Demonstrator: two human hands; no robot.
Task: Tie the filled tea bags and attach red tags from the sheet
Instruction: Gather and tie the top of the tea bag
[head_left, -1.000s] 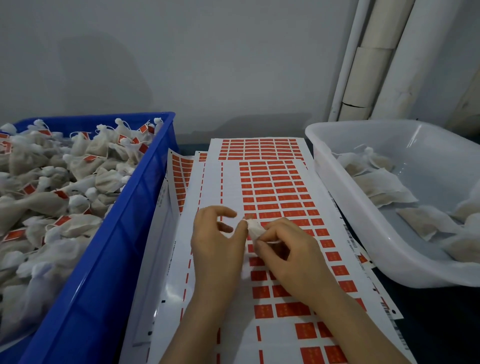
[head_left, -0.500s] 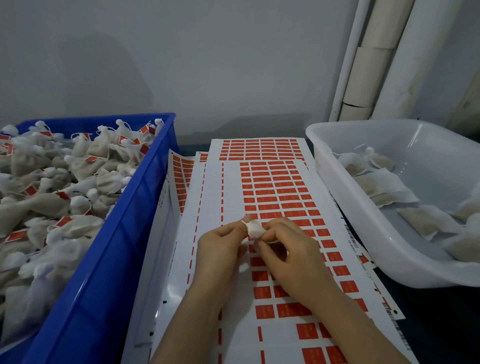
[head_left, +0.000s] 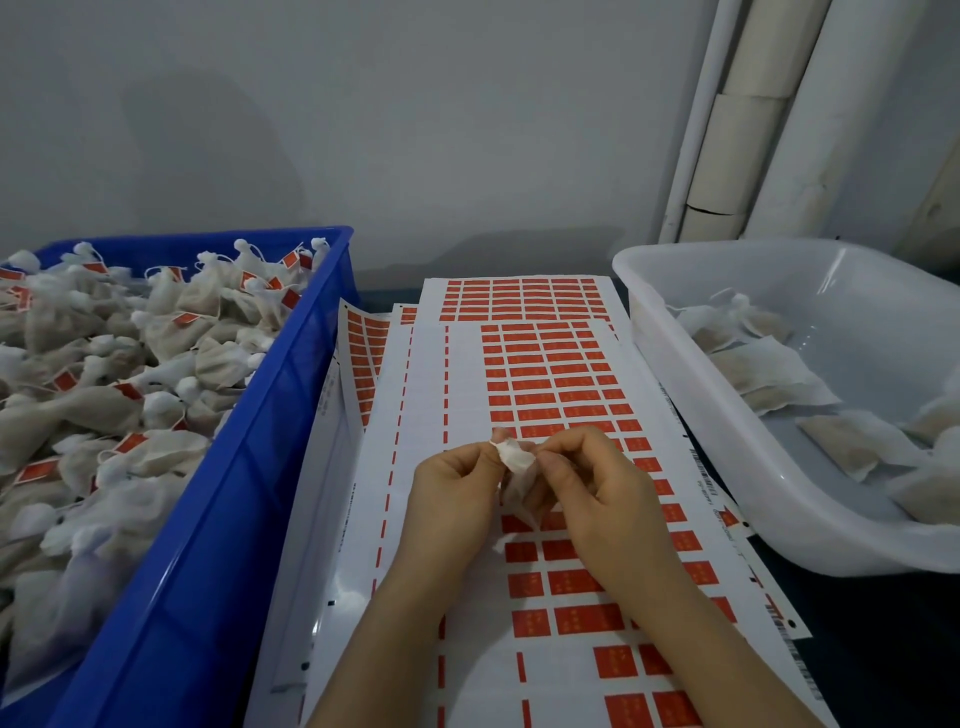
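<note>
A small white tea bag (head_left: 515, 460) is held up between both hands above the sheet of red tags (head_left: 540, 374). My left hand (head_left: 454, 488) pinches the bag's gathered top from the left. My right hand (head_left: 597, 488) pinches it from the right, with its fingers curled over the bag's body. Most of the bag is hidden behind the fingers. The sheet lies flat on the table between two bins, with rows of red tags and bare white strips where tags are gone.
A blue crate (head_left: 218, 519) on the left is heaped with tied, red-tagged tea bags (head_left: 104, 395). A white tub (head_left: 691, 415) on the right holds several untied bags (head_left: 769, 374). More tag sheets lie under the top one. White pipes (head_left: 753, 119) run up the back wall.
My left hand's fingers, spread a second ago, have closed onto the bag's top. Both hands now pinch the bag closer together; they stay in the same spot over the sheet.
</note>
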